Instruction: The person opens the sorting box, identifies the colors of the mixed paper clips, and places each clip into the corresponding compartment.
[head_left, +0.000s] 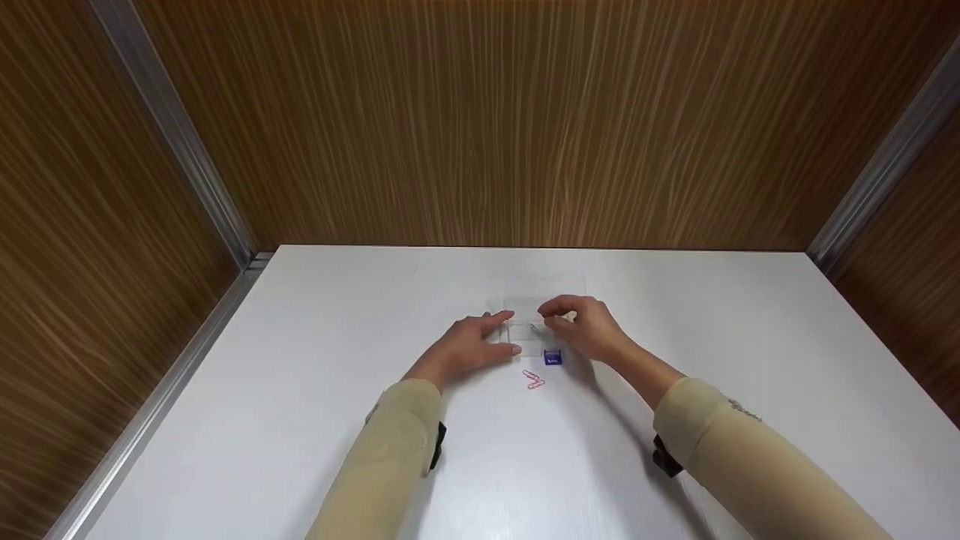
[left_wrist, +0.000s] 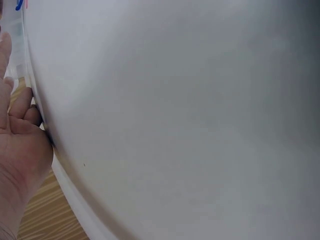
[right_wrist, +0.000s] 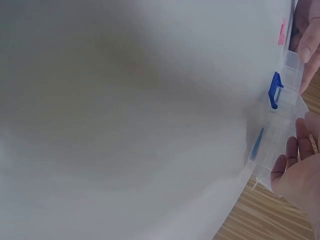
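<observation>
A clear plastic compartment box (head_left: 525, 346) lies on the white table, its transparent lid (head_left: 544, 289) tipped open toward the back. My left hand (head_left: 472, 341) holds the box's left side, thumb at the front corner and forefinger along the back; its thumb also shows on the box in the right wrist view. Over the right part of the box, my right hand (head_left: 592, 330) has thumb and forefinger bent close together; I cannot tell if something small is between them. A blue clasp-like piece (right_wrist: 275, 90) stands at the box's front.
Pink paper clips (head_left: 533, 379) lie on the white table (head_left: 300, 420) just in front of the box. A blue strip (right_wrist: 257, 143) shows beside the blue piece. Wood-grain panels (head_left: 480, 120) wall the table at the back and sides.
</observation>
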